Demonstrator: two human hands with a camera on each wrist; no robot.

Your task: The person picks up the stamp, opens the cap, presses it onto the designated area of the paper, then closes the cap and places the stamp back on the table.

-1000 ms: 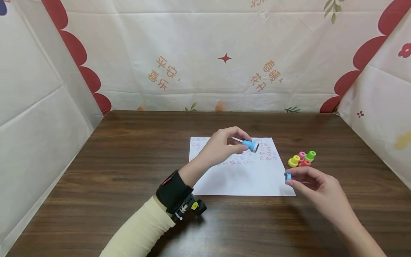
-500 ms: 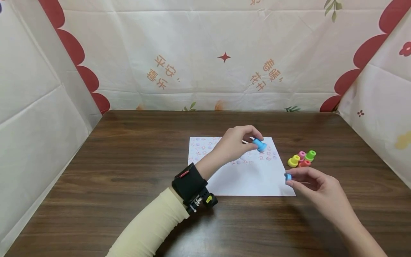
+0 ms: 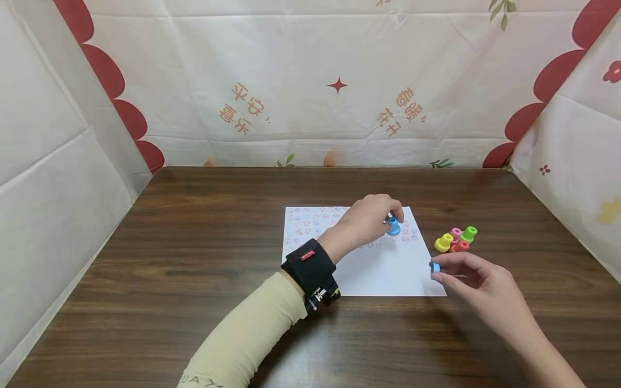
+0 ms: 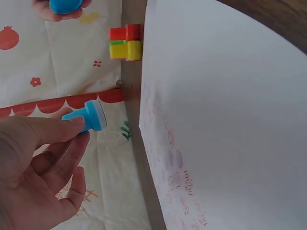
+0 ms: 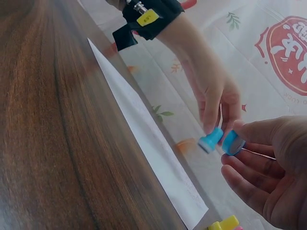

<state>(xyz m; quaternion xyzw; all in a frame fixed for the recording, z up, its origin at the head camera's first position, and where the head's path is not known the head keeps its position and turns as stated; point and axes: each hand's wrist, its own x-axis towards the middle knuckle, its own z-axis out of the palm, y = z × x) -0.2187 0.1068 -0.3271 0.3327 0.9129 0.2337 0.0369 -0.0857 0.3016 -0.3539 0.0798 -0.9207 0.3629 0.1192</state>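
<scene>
Between thumb and fingers, my left hand (image 3: 371, 218) pinches a small blue stamp (image 3: 393, 227) over the upper right part of a white sheet of paper (image 3: 388, 275). In the left wrist view the stamp (image 4: 88, 117) has a pale rim round its stamping end, which hangs apart from the paper. Rows of small red and purple prints cover the sheet's upper part. My right hand (image 3: 485, 285) holds the blue cap (image 3: 435, 267) by the paper's right edge; the right wrist view shows this cap (image 5: 233, 143) as a shallow round cup.
Several capped stamps stand close together right of the paper: a yellow stamp (image 3: 443, 243), a green stamp (image 3: 469, 234), a pink one and a red one. A brown wooden table (image 3: 194, 258) carries everything. A printed cloth (image 3: 310, 108) hangs behind it.
My left hand has moved right with the blue stamp, and the stamp has turned from tilted, end showing, to upright with its end down. My right hand keeps still with the cap.
</scene>
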